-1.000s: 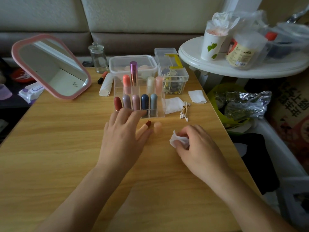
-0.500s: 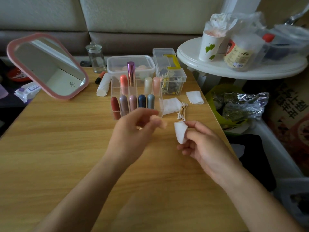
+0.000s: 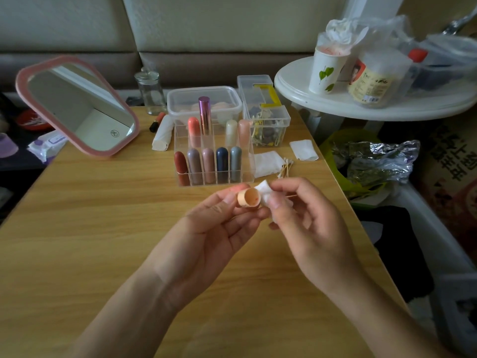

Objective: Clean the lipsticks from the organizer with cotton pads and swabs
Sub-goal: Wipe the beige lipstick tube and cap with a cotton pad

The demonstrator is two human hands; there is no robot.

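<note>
The left hand (image 3: 214, 228), raised above the wooden table (image 3: 103, 228), holds a peach lipstick cap (image 3: 248, 198) between thumb and curled fingers. We look straight into its open end, where a reddish smear shows on the inner wall. The right hand (image 3: 309, 223) pinches a folded white cotton pad (image 3: 263, 191) between thumb and fingertips, and the pad touches the rim of the cap on its right side.

Just behind the two hands we see the clear organizer (image 3: 246, 161) standing on the table. Its front row holds five lipsticks upright: dark red (image 3: 180, 166), mauve (image 3: 194, 165), pink (image 3: 208, 164), navy (image 3: 222, 162) and grey (image 3: 235, 162). In the back row we make out a coral one, a tall metallic purple one (image 3: 204, 115), a cream one and a pale peach one.

Just to the right of the organizer lie a loose cotton pad (image 3: 267, 162) and a small heap of cotton swabs (image 3: 285, 167), with a second pad (image 3: 304, 150) near the table's edge. Behind the organizer sit a lidded plastic tub (image 3: 180, 99) and a clear box with a yellow handle (image 3: 263, 112). To the left, a pink-framed mirror (image 3: 77, 107) leans back, near a glass jar (image 3: 151, 91). At right, a white round side table (image 3: 374, 104) carries a paper cup (image 3: 326, 71).
</note>
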